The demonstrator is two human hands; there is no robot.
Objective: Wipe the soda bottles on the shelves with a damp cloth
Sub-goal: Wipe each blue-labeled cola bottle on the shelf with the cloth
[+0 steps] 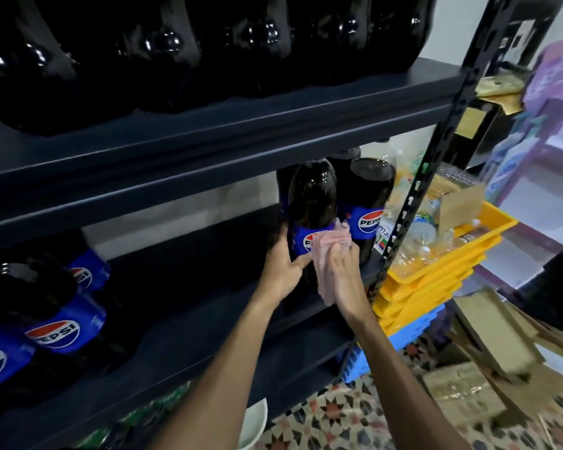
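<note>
**Asker:** Which bottle are you on?

**Me:** The dark Pepsi bottle near the right end of the lower shelf. It stands upright at the front edge, with a second bottle just beside it on its right, close to the black upright post.

**Asker:** And your hands?

**Me:** My left hand grips the bottle's left side at the height of the blue label, fingers wrapped behind it and thumb lying across the front. My right hand has its fingers curled over the pink cloth and presses it flat on the label's front.

**Asker:** So where is the cloth against your grip?

**Me:** Between my right palm and the bottle. One bunch pokes out above my fingertips and covers the right half of the logo; a loose tail hangs below my wrist. My left thumb nearly meets the cloth's edge.

**Asker:** Other bottles?

**Me:** More Pepsi bottles stand well apart at the shelf's left end, and a row of dark bottles fills the shelf above.

**Asker:** Beside the rack?

**Me:** Stacked yellow trays holding clear plastic bottles, on a blue crate, with cardboard on the patterned floor.
</note>
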